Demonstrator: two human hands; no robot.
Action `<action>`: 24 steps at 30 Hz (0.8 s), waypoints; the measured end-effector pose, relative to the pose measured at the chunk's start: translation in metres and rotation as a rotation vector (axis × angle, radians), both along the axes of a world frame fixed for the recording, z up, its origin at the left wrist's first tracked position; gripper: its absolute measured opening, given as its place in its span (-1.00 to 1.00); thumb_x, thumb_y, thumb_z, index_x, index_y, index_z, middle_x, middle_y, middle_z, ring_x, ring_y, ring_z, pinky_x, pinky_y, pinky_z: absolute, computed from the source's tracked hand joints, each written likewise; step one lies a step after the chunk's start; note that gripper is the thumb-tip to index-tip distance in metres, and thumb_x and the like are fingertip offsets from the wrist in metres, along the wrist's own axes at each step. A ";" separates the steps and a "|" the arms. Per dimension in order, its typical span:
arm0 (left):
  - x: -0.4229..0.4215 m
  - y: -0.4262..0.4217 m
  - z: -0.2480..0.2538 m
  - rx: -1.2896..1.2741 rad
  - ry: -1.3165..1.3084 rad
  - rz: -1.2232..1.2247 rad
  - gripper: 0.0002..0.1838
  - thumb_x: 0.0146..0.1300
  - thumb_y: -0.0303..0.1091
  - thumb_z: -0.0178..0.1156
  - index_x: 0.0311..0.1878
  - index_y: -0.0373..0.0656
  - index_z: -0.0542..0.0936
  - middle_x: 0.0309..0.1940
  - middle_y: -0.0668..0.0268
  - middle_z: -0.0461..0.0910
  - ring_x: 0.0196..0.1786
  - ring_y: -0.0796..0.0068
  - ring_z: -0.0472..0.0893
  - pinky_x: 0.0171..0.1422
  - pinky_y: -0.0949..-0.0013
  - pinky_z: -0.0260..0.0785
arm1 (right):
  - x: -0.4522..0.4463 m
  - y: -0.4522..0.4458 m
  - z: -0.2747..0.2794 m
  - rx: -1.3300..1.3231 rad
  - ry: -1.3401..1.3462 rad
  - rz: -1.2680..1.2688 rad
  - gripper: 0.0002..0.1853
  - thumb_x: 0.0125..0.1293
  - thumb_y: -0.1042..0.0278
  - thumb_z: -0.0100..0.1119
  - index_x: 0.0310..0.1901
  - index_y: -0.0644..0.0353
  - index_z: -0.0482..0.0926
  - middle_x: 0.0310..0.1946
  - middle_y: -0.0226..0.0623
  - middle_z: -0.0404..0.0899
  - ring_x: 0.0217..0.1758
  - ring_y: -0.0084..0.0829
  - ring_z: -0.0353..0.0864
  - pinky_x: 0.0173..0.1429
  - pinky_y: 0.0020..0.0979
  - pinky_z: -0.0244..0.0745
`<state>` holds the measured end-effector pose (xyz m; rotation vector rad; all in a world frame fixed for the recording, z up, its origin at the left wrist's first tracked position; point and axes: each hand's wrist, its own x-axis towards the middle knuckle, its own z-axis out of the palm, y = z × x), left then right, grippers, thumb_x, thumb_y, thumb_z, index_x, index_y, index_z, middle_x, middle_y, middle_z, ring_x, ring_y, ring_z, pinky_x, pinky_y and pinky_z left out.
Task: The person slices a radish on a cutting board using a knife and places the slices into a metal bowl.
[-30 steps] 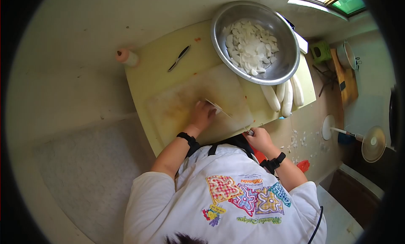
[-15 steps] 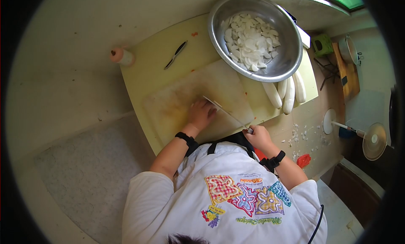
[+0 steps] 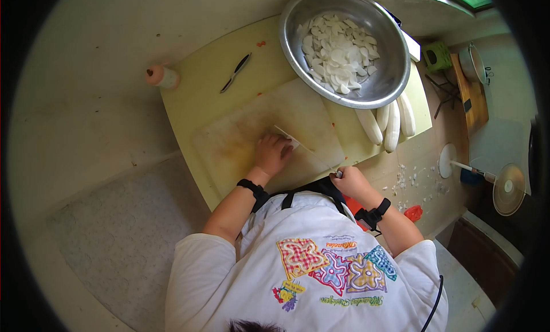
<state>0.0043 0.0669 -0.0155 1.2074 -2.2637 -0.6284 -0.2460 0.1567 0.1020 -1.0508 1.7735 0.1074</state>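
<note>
My left hand (image 3: 273,153) rests on the stained white cutting board (image 3: 229,137), fingers curled over a small piece of white radish (image 3: 294,143), mostly hidden by the fingers. My right hand (image 3: 350,183) grips the handle of a knife (image 3: 312,152). Its thin blade points away to the upper left, its edge right beside the piece and my left fingertips. Beyond the board, a large steel bowl (image 3: 288,57) contains many white radish slices (image 3: 342,59). Several whole peeled white radishes (image 3: 393,128) lie to the right, close against the bowl.
A peeler or small knife with a dark handle (image 3: 235,73) lies on the yellow table (image 3: 200,74). A pink-capped bottle (image 3: 162,77) stands at its left corner. White scraps (image 3: 409,180) and a red bag (image 3: 412,213) are on the floor, near a standing fan (image 3: 509,188).
The knife blade has turned slightly and now shows thinner, closer to edge-on. My left hand stays over the radish piece. The whole view has shifted a little.
</note>
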 end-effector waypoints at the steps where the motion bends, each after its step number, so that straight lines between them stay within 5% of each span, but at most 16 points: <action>1: 0.001 0.001 -0.002 -0.001 0.007 0.004 -0.80 0.08 -0.26 0.40 -0.21 0.02 0.65 -0.17 0.33 0.62 -0.06 0.17 0.57 -0.09 0.07 0.36 | 0.001 -0.002 0.001 0.008 0.008 0.005 -0.64 0.28 0.10 0.19 -0.25 0.30 0.70 -0.39 0.14 0.66 -0.28 0.09 0.68 -0.11 -0.10 0.56; 24: -0.001 0.004 -0.007 -0.065 0.110 0.033 -0.77 0.03 -0.35 0.39 -0.22 0.07 0.62 -0.18 0.35 0.59 -0.12 0.20 0.55 -0.13 0.13 0.28 | 0.030 -0.036 -0.028 -0.027 0.011 0.082 -0.63 0.30 0.15 0.13 -0.30 0.38 0.66 -0.37 0.19 0.65 -0.25 0.18 0.66 -0.06 -0.05 0.57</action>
